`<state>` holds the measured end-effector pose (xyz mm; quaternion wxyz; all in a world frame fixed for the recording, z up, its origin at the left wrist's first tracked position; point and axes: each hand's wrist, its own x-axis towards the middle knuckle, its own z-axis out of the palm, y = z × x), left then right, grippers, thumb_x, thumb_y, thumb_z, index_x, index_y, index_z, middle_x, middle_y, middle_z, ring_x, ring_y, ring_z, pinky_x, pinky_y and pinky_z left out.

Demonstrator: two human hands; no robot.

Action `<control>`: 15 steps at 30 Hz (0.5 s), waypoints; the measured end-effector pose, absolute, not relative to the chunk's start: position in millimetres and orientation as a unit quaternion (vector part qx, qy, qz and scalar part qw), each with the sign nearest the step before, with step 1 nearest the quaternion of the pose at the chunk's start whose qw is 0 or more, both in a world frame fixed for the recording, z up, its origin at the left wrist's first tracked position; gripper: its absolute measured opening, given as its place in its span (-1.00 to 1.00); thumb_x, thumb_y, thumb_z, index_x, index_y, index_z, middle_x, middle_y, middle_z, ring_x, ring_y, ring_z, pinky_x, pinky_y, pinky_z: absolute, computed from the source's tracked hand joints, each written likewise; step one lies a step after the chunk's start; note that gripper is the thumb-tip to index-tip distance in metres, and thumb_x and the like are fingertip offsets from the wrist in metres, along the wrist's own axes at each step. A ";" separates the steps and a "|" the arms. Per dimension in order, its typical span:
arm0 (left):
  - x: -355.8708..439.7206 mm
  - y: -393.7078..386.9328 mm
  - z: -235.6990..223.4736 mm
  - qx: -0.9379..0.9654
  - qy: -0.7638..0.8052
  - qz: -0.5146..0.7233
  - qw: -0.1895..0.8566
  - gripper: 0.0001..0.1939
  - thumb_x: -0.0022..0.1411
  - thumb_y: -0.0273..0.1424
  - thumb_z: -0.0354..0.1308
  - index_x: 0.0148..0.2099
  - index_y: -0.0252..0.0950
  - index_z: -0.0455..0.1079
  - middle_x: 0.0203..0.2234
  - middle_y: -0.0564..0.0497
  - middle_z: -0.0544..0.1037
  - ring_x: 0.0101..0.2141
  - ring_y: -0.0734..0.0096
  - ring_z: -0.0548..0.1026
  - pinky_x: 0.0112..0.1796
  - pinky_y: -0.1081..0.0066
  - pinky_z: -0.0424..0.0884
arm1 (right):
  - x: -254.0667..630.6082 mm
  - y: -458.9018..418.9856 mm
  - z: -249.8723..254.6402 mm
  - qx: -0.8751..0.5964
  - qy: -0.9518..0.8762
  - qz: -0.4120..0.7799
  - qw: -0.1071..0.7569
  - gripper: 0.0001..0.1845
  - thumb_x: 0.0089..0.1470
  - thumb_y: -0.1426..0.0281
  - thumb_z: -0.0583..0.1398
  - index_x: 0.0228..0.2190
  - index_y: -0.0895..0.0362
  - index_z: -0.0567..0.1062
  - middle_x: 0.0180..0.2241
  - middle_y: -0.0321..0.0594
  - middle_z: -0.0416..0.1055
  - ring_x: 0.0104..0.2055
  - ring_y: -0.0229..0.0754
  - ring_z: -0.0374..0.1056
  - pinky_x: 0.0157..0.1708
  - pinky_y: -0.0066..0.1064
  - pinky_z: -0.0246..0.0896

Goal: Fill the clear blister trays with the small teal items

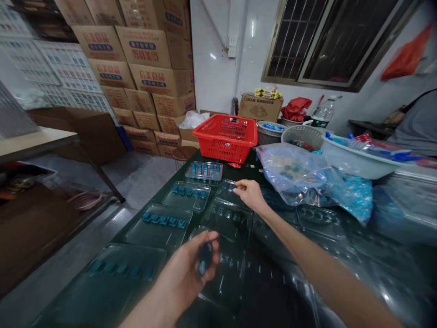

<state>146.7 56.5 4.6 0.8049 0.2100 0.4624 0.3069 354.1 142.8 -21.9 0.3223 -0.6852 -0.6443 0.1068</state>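
Note:
My left hand (pixel 194 266) is palm up near the front of the table, its fingers curled round small dark and blue plastic pieces (pixel 204 258); they are blurred and I cannot tell their kind. Farther forward, my right hand (pixel 251 193) has thumb and fingers pinched together over a small clear plastic tray (pixel 226 187), where small bluish pieces show by the fingertips. What lies within that pinch is hidden. To the left, a column of clear trays (pixel 160 234) carries rows of small teal blocks (pixel 164 220). Other clear trays (pixel 225 223) with moulded hollows lie between and beneath my arms.
A red plastic basket (pixel 225 148) stands at the table's far end. On the right are a clear plastic bag (pixel 290 168), a white basin (pixel 358 157) and a grey basket (pixel 302 134). Stacked cartons (pixel 150 77) line the back wall. Part of another person (pixel 418 123) shows at right.

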 end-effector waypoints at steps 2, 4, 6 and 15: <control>142.3 56.4 4.5 0.221 0.456 0.308 0.805 -0.68 -0.07 -0.36 0.19 -0.21 -0.35 0.35 -0.42 -0.03 0.37 -0.50 0.48 0.35 -0.64 0.55 0.16 | 364.0 171.1 -31.5 -0.707 -0.641 0.078 0.290 -0.76 -0.06 0.42 0.12 -0.29 0.20 0.46 -0.36 -0.16 0.41 -0.30 -0.19 0.31 -0.31 -0.38 0.16; 138.5 55.7 4.4 0.227 0.451 0.309 0.806 -0.68 -0.07 -0.38 0.19 -0.20 -0.35 0.36 -0.39 -0.05 0.38 -0.48 0.45 0.37 -0.63 0.54 0.18 | 368.4 188.0 -40.7 -0.717 -0.649 0.063 0.248 -0.80 -0.03 0.40 0.12 -0.31 0.19 0.45 -0.33 -0.17 0.40 -0.27 -0.20 0.30 -0.26 -0.34 0.15; 135.6 55.2 4.5 0.228 0.453 0.311 0.804 -0.68 -0.06 -0.39 0.18 -0.18 -0.34 0.37 -0.37 -0.05 0.39 -0.46 0.44 0.37 -0.61 0.53 0.20 | 368.5 195.5 -48.6 -0.719 -0.662 0.053 0.205 -0.79 0.03 0.35 0.09 -0.31 0.20 0.41 -0.29 -0.19 0.37 -0.25 -0.22 0.29 -0.22 -0.28 0.16; 133.9 60.9 -0.1 0.204 0.416 0.335 0.820 -0.61 0.01 -0.35 0.10 -0.07 -0.33 0.28 -0.20 -0.18 0.41 -0.37 0.29 0.43 -0.56 0.47 0.25 | 350.8 192.7 -39.3 -0.696 -0.710 -0.002 0.110 -0.76 0.01 0.35 0.10 -0.27 0.24 0.38 -0.25 -0.11 0.32 -0.15 -0.11 0.20 -0.16 -0.19 0.05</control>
